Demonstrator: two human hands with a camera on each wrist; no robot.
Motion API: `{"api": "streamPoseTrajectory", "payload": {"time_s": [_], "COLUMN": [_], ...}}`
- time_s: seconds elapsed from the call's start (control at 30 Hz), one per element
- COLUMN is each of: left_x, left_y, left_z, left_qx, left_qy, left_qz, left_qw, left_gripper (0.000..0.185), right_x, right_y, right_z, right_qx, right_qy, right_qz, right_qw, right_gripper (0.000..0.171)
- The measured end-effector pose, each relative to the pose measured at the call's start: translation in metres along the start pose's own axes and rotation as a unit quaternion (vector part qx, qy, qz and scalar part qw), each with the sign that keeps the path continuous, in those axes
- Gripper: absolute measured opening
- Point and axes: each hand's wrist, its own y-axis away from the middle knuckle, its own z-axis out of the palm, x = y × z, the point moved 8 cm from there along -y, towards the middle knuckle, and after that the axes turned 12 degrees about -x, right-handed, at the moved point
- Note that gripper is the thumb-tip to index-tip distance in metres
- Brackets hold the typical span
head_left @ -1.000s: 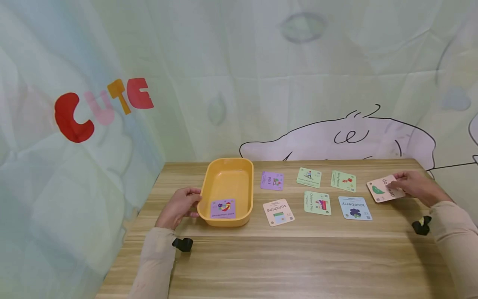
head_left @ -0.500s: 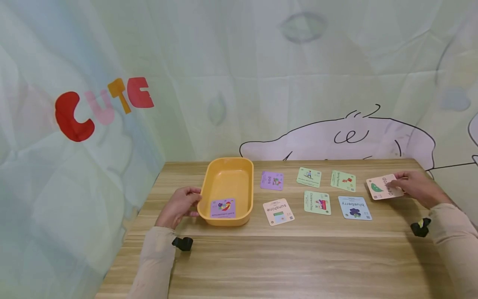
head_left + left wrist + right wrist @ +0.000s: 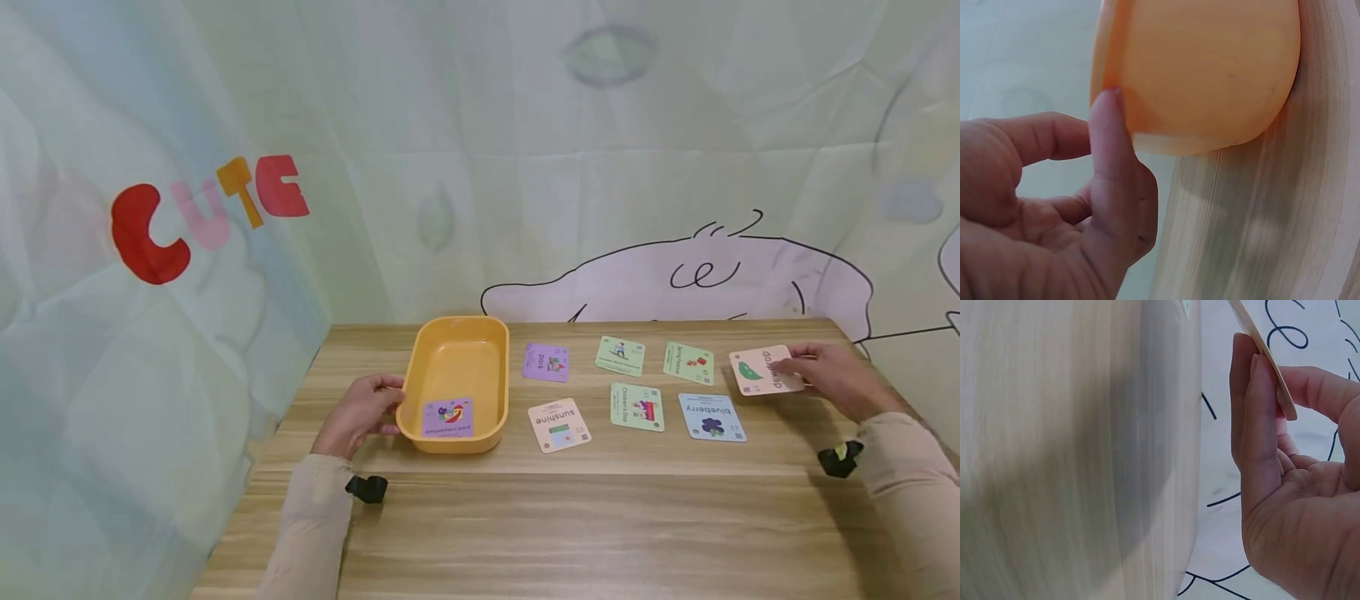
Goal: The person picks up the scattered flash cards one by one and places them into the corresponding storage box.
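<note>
My right hand [image 3: 813, 372] pinches a pale card with a green pod picture [image 3: 757, 371] by its right edge, just above the table's far right. In the right wrist view the card [image 3: 1266, 362] is seen edge-on between thumb and fingers [image 3: 1254, 412]. My left hand [image 3: 367, 408] holds the left rim of an orange tray [image 3: 457, 333]. The left wrist view shows the thumb [image 3: 1107, 144] lying against the tray's wall [image 3: 1210, 69]. A purple card [image 3: 447, 417] lies inside the tray at its near end.
Several cards lie face up on the wooden table [image 3: 570, 525]: a purple one [image 3: 546, 362], two green ones [image 3: 620, 355] [image 3: 688, 363], "sunshine" [image 3: 558, 425], another green one [image 3: 637, 407] and "blueberry" [image 3: 711, 417]. A printed cloth backdrop [image 3: 525, 167] hangs behind the table.
My right hand has lifted the pod card a little and carried it slightly left and away. The left hand and the tray have stayed put.
</note>
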Motion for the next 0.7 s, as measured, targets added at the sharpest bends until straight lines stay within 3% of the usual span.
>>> {"api": "streamPoseTrajectory", "payload": {"time_s": [0.27, 0.7], "left_x": [-0.001, -0.001], "left_y": [0.0, -0.001], "left_z": [0.0, 0.0], "left_qx": [-0.004, -0.001], "left_qy": [0.002, 0.0], "left_qz": [0.002, 0.0], "left_qw": [1.0, 1.0], "left_gripper": [0.036, 0.034], "right_x": [-0.006, -0.022], "right_y": [0.0, 0.002], "right_z": [0.005, 0.012], "right_qx": [-0.003, -0.011], "right_qy": [-0.046, -0.058], "right_qz": [0.004, -0.011], "right_qw": [0.999, 0.998], "right_gripper": [0.057, 0.056]}}
